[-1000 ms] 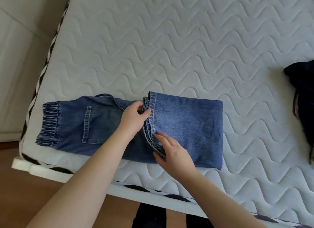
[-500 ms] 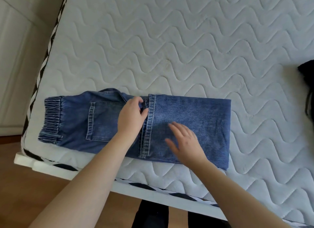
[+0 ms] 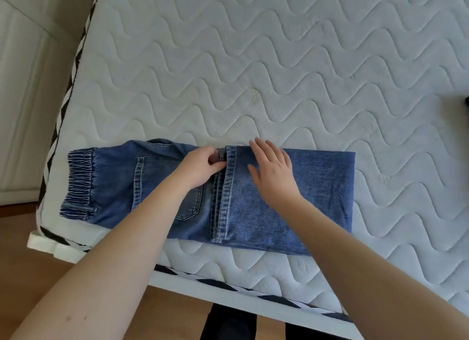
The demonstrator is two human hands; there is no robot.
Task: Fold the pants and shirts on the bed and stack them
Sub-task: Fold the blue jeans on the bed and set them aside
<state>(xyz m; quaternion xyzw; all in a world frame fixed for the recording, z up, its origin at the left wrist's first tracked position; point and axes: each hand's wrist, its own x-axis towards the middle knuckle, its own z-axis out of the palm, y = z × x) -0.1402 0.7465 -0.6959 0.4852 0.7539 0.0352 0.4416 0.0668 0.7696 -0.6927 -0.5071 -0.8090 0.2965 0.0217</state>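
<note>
Blue jeans (image 3: 317, 195) lie across the near edge of the bed, elastic waistband at the left, legs folded back so the hems end mid-length. My left hand (image 3: 200, 169) sits at the far end of the hems, its thumb and fingers pinching the hem edge. My right hand (image 3: 272, 172) lies flat with straight fingers on the folded leg part, just right of the hems.
The white quilted mattress (image 3: 253, 73) stretches away behind the jeans. Its near edge with black-and-white trim (image 3: 228, 286) runs below the jeans, wooden floor beneath. A dark garment (image 3: 466, 103) barely shows at the right edge. A pale wall stands left.
My right hand left the near end of the hems and slid up onto the folded legs, now flat near the far edge. The left hand stayed at the hems.
</note>
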